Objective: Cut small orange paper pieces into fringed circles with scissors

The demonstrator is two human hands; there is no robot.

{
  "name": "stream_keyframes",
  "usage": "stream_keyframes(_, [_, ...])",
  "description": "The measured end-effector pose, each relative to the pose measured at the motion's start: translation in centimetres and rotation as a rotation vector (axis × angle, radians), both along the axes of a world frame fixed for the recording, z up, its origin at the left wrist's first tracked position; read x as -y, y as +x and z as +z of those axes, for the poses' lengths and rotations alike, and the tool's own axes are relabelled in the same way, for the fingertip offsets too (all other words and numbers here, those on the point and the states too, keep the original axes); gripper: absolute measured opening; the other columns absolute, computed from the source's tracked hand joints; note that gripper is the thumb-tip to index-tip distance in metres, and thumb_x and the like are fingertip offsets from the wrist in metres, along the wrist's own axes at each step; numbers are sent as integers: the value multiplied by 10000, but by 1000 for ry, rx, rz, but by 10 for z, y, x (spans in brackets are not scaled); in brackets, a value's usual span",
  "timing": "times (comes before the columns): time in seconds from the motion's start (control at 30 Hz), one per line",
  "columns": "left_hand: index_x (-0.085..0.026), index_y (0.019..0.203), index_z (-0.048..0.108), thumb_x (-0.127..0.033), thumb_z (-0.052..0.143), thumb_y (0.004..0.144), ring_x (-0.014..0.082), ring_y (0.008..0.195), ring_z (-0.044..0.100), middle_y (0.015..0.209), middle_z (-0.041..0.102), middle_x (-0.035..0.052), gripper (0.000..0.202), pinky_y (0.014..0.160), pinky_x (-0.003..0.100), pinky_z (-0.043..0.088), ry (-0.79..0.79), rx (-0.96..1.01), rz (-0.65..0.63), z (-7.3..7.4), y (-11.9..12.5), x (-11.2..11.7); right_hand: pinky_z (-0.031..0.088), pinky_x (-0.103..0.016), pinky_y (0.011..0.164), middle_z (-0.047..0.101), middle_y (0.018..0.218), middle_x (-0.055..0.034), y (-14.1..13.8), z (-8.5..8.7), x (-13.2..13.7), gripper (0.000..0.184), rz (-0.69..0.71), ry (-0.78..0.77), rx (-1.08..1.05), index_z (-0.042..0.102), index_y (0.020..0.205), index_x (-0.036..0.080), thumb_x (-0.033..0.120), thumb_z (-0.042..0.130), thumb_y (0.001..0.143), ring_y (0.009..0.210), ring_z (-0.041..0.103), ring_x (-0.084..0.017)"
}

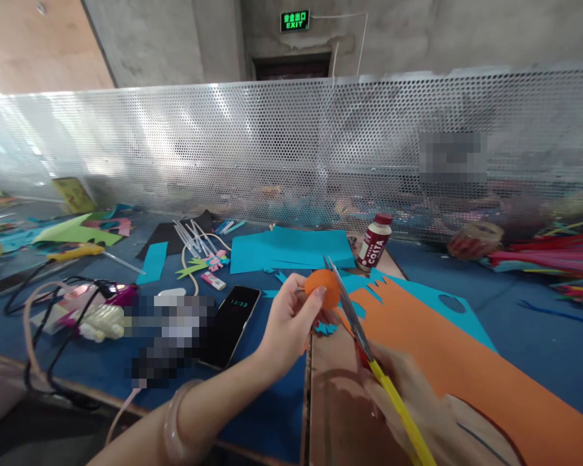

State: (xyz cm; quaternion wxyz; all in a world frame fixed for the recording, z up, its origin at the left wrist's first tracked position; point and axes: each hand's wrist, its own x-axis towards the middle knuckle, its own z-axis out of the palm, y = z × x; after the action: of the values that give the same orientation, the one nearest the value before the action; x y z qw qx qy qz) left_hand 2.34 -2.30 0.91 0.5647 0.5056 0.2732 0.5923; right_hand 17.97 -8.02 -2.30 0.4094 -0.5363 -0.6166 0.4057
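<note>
From my remote station I locate the orange paper piece (322,279) slightly right of the frame centre, raised above the desk (272,421). The left hand (291,317) has the thumb and fingers closed on it, gripping its left side and lower part. The right hand (412,388) has its fingers around the handles of the scissors (379,373); I cannot tell how far these fingers are spread. Critical relation: the paper piece lies up and to the left of the right hand, against or directly beside the blades near their tips. The scissors' long axis runs diagonally from the bottom edge of the frame, right of centre, up and left. The left hand is nearer, in direct contact. I cannot confirm whether the blades straddle the paper edge. The thumb hides part of the piece, the right hand is blurred, and the frame cuts off the handle ends.
</note>
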Motion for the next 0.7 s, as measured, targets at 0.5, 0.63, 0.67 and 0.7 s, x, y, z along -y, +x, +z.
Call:
stream_keyframes(0.5, [-188,757,472,-358,583,879,92,515,587,584,624,-25,237,509,193,441,26,-37,24,-1,-3,-3,315,-203,350,388,398,92,7,-13,-3,192,-9,13,79,417,575,228,193,547,711,336,424,-92])
stream_keyframes(0.63, [-187,747,484,-359,583,881,91,518,585,604,605,-34,239,502,194,447,36,-64,69,-1,-6,-4,293,-208,341,376,378,92,12,-21,-6,192,-10,44,102,419,583,231,167,548,710,324,403,-94])
stream_keyframes(0.67, [-188,746,484,-361,582,881,93,521,587,607,603,-34,241,499,194,446,34,-70,75,-1,-6,-4,291,-209,339,376,375,90,12,-22,-6,193,-11,41,103,423,583,231,171,547,718,323,404,-97])
stream_keyframes(0.7, [-188,749,486,-362,580,883,96,530,591,613,602,-33,238,497,193,445,33,-75,79,-1,-7,-5,289,-210,337,371,373,90,12,-22,-6,198,-16,35,105,422,581,232,177,547,725,322,402,-98])
